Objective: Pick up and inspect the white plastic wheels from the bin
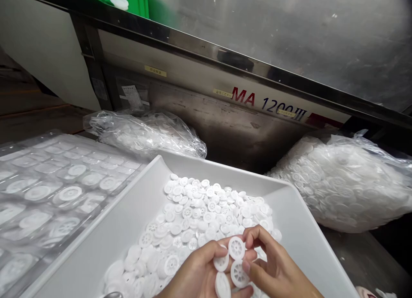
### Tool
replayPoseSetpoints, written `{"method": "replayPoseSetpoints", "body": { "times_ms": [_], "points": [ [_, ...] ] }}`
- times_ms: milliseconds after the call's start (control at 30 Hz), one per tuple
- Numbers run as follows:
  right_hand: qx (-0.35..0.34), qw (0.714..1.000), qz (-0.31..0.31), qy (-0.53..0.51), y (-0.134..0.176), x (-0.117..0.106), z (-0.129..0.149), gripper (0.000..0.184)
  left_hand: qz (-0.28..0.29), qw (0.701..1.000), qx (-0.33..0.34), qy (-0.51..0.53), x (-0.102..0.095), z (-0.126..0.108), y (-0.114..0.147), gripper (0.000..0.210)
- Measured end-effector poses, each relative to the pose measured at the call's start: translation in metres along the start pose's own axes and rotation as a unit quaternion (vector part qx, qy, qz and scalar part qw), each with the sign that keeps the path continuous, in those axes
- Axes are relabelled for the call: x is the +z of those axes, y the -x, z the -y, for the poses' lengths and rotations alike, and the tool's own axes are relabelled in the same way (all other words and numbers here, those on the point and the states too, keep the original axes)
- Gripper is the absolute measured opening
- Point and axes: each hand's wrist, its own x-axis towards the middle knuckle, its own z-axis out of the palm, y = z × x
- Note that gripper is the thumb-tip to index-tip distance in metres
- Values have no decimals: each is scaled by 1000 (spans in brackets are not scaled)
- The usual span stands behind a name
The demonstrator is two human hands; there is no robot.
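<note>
Closest to me are the person's two hands, held low over a big pale grey tub (305,246). The left hand (201,268) is curled like a little cup, and it holds four white discs (236,248); its thumb presses on one of them. Two of these discs have spokes, like tiny wheels. The right hand (278,263) comes in from the other side with its fingers bent and close together. Its thumb touches the edge of the lower wheel, and its pointing finger is right by the upper one, but I can't tell if it is pinching either of them. Under the hands, and spreading to the back of the tub, is a pile of discs (206,212), some plain and some with spokes. To the left of the tub is a clear plastic sheet (93,210) with rows of pockets, and many pockets have round white parts in them. Behind the tub, to the left, lies a shiny see-through bag (151,132) with white bits inside. A fatter bag (347,182), stuffed with discs, sits to the right. Past them is a machine (199,113) with red and blue writing, "MA 1200III". Above the writing is a metal top (289,40), with a bright green box (137,4) at its left.
</note>
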Motion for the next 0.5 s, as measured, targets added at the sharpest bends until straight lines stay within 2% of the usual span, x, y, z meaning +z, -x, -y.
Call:
{"method": "replayPoseSetpoints", "body": {
  "times_ms": [133,267,400,500],
  "points": [
    [15,999,30,-39,1,3,-3,42,-14,1000,26,-1,3,-2,0,26],
    [24,998,30,-47,2,8,-2,45,-9,999,32,-9,3,-1,-1,28],
    [2,1000,7,-15,4,12,-2,43,-12,999,39,-23,3,1,2,36],
    [-48,996,-43,61,7,12,0,36,-16,999,35,-29,6,0,4,44]
  ]
}}
